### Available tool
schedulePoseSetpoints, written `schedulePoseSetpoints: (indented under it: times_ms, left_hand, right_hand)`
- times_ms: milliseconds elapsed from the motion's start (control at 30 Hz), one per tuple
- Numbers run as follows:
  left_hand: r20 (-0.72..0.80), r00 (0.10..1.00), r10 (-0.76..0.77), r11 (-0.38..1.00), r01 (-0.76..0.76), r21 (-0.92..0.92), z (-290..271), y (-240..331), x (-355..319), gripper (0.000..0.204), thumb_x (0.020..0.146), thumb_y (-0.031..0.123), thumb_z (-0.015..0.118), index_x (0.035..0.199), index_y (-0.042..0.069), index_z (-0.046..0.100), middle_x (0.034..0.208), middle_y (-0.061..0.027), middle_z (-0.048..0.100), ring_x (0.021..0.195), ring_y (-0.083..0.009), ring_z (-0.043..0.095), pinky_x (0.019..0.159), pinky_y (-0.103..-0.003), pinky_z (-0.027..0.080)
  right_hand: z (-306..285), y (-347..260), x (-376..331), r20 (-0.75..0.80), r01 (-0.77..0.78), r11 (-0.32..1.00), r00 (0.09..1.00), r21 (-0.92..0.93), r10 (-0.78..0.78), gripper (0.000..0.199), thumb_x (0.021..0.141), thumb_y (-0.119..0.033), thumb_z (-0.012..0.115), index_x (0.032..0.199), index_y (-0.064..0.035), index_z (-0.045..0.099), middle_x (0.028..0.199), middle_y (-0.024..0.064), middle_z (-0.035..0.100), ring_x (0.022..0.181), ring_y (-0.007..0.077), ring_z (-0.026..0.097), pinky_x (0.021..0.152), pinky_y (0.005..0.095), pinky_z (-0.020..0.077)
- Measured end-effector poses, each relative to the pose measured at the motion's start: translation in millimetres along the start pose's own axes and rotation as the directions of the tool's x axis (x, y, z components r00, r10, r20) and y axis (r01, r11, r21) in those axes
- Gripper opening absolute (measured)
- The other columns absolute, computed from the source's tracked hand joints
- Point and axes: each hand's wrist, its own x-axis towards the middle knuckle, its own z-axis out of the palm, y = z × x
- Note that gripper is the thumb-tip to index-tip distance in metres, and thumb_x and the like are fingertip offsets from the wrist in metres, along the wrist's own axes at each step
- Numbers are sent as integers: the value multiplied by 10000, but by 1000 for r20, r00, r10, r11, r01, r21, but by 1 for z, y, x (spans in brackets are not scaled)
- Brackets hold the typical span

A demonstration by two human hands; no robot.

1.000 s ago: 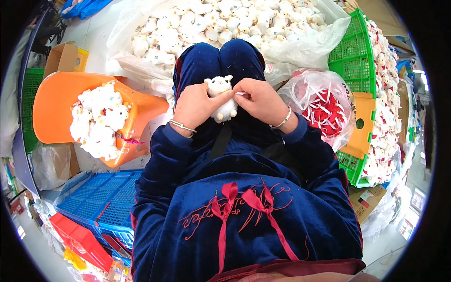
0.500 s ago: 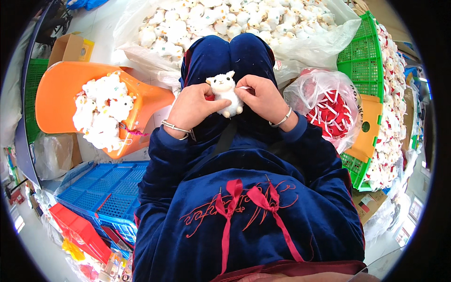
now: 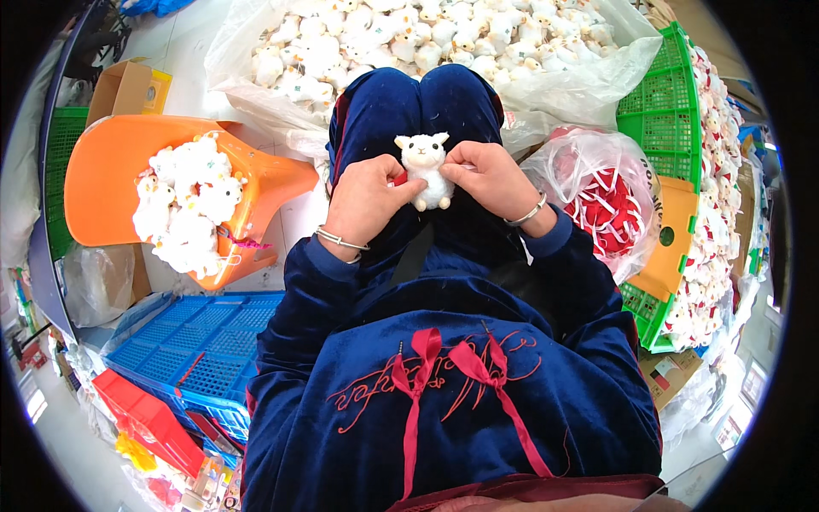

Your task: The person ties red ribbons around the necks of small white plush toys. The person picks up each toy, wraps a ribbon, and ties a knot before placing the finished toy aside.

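A small white plush sheep [image 3: 423,154] stands upright between my two hands over my lap, front toward me. My left hand [image 3: 367,200] grips its left side, with the thumb across the belly. A bit of red fabric [image 3: 399,178] shows between those fingers and the toy; the rest of it is hidden. My right hand [image 3: 495,179] pinches the toy's right side with thumb and forefinger. Whether that pinch also holds a strip behind the toy, I cannot tell.
An orange chair [image 3: 94,183] at left bears several white plush toys [image 3: 183,226]. Beyond my knees lies a big clear bag [image 3: 597,90] of similar toys. At right are a bag of red, white-ribboned pieces [image 3: 607,213] and a green crate [image 3: 657,102]. Blue [image 3: 205,341] and red crates [image 3: 149,418] stand lower left.
Both hands and the plush sheep have shifted slightly to the right. The toy has turned from a tilt to upright, its face now toward me. Both hands keep their hold.
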Motion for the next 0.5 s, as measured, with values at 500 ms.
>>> schedulePoseSetpoints:
  times_ms: [500]
  left_hand:
    - [-109, 989, 102, 970, -123, -208, 11, 0, 0, 188, 882, 162, 750, 930, -15, 710, 850, -172, 725, 734, -273, 717, 682, -341, 547]
  right_hand:
    - [13, -5, -1, -188, 251, 943, 937, -220, -293, 87, 893, -90, 685, 916, -13, 652, 868, 146, 636, 774, 316, 645, 692, 366, 507]
